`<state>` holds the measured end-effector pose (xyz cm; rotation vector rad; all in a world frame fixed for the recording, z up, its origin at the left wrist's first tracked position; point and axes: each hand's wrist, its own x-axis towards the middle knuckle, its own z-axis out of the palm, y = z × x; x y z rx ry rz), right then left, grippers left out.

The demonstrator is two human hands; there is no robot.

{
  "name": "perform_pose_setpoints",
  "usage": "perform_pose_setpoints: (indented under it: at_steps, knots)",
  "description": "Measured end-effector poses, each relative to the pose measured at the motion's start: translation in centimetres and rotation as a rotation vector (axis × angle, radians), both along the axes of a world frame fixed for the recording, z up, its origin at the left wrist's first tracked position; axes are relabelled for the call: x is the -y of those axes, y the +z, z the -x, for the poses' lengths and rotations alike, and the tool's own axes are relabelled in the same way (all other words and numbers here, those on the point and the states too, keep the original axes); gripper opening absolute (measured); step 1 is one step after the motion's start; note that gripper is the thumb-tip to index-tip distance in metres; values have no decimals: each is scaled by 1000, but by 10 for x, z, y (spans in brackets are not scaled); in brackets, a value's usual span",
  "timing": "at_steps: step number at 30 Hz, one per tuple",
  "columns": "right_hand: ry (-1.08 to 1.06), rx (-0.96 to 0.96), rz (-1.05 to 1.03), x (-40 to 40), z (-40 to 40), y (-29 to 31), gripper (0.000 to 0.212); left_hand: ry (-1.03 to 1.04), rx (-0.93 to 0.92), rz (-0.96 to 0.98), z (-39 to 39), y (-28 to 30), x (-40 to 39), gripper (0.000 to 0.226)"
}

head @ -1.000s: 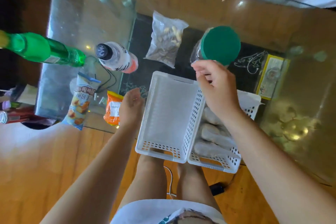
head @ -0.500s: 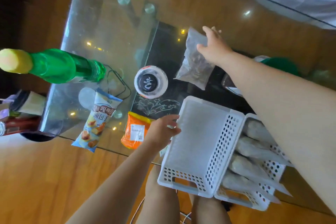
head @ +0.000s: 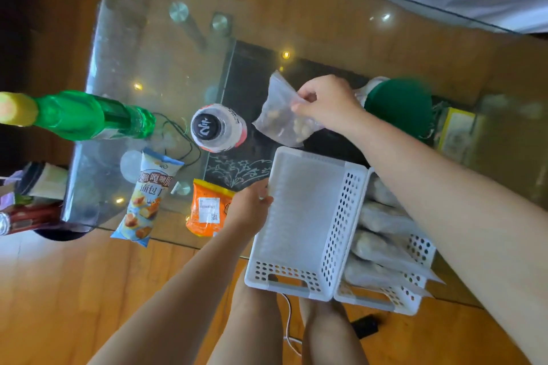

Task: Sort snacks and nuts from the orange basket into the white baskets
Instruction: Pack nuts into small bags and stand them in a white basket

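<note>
My right hand [head: 326,101] pinches a clear bag of mixed nuts [head: 281,118] and holds it lifted just beyond the far end of the left white basket [head: 299,216], which holds nothing. My left hand [head: 252,207] grips that basket's left rim. Beside it on the right, a second white basket [head: 415,302] holds several clear bags of nuts [head: 382,216]. An orange snack packet [head: 207,207] lies next to my left hand. Left of it lies a blue bread snack packet [head: 148,195].
On the glass table [head: 166,47] stand a green bottle [head: 86,115], a white bottle with a black cap [head: 218,127] and a jar with a green lid [head: 397,107]. A yellow box [head: 456,133] lies at the right. My knees are under the baskets.
My right hand reached out to the nut bag, took hold of it and has drawn it back toward the baskets. My left hand moved onto the left basket's rim.
</note>
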<state>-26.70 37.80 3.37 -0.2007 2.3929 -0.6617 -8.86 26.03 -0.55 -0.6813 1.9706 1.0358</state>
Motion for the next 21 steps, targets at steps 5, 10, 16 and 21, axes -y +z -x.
perform_pose_setpoints:
  at_steps: [5,10,16,21]
  knots:
    - [-279,-33,340,-47,-57,53,15,-24,-48,88,4,21,-11,53]
    - [-608,-163,606,-121,-121,116,12,-24,-238,231,5,57,-38,56]
    - [-842,-402,636,-204,-200,158,6,-196,-487,96,1,107,-123,51]
    - [-1009,-564,341,-266,-242,117,7,-655,-588,-15,-2,117,-205,49]
